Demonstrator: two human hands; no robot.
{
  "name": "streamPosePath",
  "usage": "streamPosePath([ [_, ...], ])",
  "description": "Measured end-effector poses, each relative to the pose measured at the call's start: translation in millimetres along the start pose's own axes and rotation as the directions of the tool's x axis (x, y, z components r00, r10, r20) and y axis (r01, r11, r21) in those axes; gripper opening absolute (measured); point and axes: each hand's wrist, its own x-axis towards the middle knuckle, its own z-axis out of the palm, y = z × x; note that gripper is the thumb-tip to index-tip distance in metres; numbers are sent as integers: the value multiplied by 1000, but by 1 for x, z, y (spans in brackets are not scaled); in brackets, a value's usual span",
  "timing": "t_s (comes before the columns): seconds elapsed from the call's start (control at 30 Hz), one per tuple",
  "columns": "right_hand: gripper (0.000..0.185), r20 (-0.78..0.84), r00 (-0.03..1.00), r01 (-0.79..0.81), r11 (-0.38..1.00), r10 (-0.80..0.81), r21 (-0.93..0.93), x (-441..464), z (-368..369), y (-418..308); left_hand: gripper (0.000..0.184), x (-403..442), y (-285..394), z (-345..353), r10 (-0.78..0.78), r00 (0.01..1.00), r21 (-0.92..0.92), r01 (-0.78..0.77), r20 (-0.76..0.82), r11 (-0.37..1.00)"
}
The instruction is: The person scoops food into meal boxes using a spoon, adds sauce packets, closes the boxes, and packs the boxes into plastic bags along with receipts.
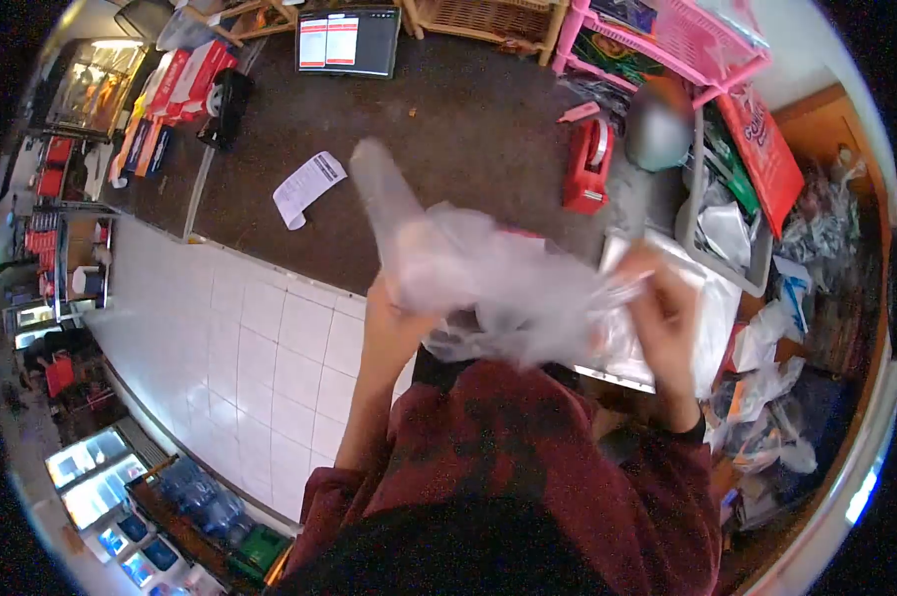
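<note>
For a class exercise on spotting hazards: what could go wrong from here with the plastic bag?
1. The thin plastic bag spans the left hand and right hand, so a hard pull might tear it.
2. Its raised end points toward the loose printed slip on the dark counter; a sweep could knock that away.
3. The red tape dispenser stands just beyond the bag, which might snag on it.
</note>
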Motion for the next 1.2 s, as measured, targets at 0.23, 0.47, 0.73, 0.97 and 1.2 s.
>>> streamPosePath([
  [0.23,42,-602,776,-397,597,-187,-697,-17,-233,144,26,-6,0,2,-183,971,-223,147,-153,964],
  [0.47,58,-47,995,64,925,-88,-373,23,-36,24,28,-6,43,12,240,961,416,-275,137,867],
  [0.73,25,300,853,520,744,-427,-420,27,66,47,42,-16,56,-10,-132,990,275,140,-48,951],
  [0.97,27,706,660,595,395,257,-700,-27,68,107,24,-19,62,-15,-135,989,34,133,55,991],
  [1.2,22,619,669,483,392,412,-783,31,-22,-84,40,-17,87,-34,87,978,418,0,-188,908],
])
